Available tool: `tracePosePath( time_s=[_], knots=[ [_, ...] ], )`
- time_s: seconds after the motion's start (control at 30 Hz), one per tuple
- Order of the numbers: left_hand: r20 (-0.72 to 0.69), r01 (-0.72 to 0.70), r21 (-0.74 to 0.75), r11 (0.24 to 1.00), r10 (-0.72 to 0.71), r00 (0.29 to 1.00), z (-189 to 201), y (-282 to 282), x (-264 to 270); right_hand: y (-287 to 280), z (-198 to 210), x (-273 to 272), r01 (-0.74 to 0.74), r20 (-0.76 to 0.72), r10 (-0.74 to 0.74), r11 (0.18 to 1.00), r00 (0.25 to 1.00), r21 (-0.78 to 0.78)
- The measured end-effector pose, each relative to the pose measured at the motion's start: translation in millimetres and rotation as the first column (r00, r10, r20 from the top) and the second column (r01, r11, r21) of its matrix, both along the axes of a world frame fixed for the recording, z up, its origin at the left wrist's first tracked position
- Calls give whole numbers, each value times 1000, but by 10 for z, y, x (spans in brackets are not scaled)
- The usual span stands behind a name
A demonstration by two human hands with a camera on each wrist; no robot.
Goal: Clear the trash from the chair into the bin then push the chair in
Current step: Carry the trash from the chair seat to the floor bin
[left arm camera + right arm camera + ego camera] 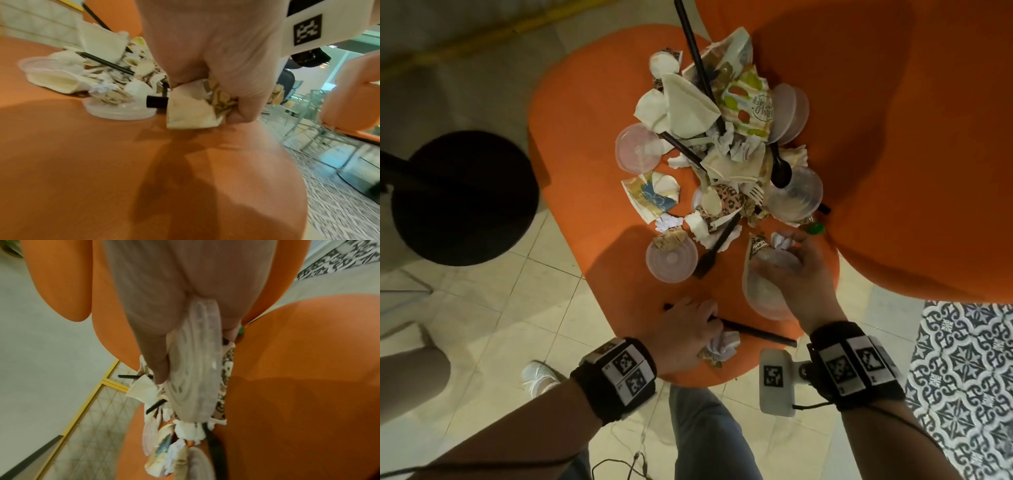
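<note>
A heap of trash (719, 137) lies on the orange chair seat (592, 171): torn paper cups, crumpled napkins, clear lids, black straws and cutlery. At the seat's near edge my left hand (705, 325) grips a crumpled paper wad (722, 346) together with a long black straw (760, 332). In the left wrist view the left hand (205, 97) curls round the paper wad (191, 112). My right hand (787, 253) holds a clear plastic lid (763, 294) and touches a white paper ball (780, 241). In the right wrist view thumb and fingers pinch the lid (195, 369).
The chair's orange back (911, 137) rises to the right. A black round object (465, 198) stands on the tiled floor to the left. A patterned rug (969, 377) lies at the lower right. Another clear lid (671, 260) sits between my hands and the heap.
</note>
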State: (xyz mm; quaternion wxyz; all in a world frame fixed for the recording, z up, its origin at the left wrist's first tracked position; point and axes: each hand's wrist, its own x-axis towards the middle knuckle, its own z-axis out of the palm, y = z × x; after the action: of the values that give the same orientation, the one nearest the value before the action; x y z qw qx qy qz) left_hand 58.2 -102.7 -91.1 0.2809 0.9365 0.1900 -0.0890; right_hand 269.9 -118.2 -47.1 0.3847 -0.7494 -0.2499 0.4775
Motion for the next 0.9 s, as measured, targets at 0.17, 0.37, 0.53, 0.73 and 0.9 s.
tracePosePath(
  time_s=[0.17, 0.37, 0.53, 0.73, 0.9],
  knots=[
    [-36, -305, -133, 943, 303, 952, 135, -11, -568, 255, 226, -368, -139, -9, 141, 983, 990, 117],
    [-37, -663, -280, 695, 682, 731, 397, -219, -1869, 782, 329, -1426, -442, -73, 456, 884, 887, 153],
    [-132, -954, -273, 126, 977, 167, 302, -742, -3276, 975, 218, -2945, -655, -126, 675, 737, 727, 168],
    [-398, -670, -382, -636, 768, -502, 3, -1054, -4797, 776, -214, -4938, -761, -258, 751, 644, 608, 80],
    [-560, -477, -318, -819, 568, -603, -453, -1108, -6419, 573, -782, -7006, -824, -278, 785, 565, 553, -42]
  ],
)
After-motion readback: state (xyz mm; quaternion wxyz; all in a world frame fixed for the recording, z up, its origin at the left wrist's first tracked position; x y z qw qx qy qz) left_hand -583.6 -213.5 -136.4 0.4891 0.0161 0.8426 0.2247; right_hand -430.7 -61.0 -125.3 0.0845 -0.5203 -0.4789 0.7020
